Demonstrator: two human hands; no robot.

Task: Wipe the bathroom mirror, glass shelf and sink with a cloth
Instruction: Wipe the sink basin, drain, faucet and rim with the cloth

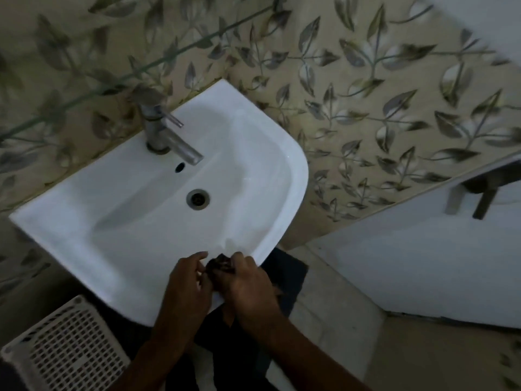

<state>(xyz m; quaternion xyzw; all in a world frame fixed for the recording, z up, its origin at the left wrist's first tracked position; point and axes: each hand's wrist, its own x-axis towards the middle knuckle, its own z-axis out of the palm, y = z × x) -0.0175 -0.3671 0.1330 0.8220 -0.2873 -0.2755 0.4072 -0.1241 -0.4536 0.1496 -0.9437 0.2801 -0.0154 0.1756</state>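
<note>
A white ceramic sink (118,249) is fixed to a leaf-patterned tiled wall, with a metal tap (166,134) at its back and a round drain (198,199) in the bowl. My right hand (248,283) is closed around a small dark bunched cloth (220,265) at the sink's front rim. My left hand (187,280) is beside it, fingers loosely curled and touching the cloth's left edge. A glass shelf edge (118,77) runs diagonally above the tap. The mirror is out of view.
A white perforated plastic basket (64,351) stands on the floor at the lower left. A dark mat (290,280) lies under the sink's front. A white bathtub side (423,263) with a dark fitting (485,193) is at the right.
</note>
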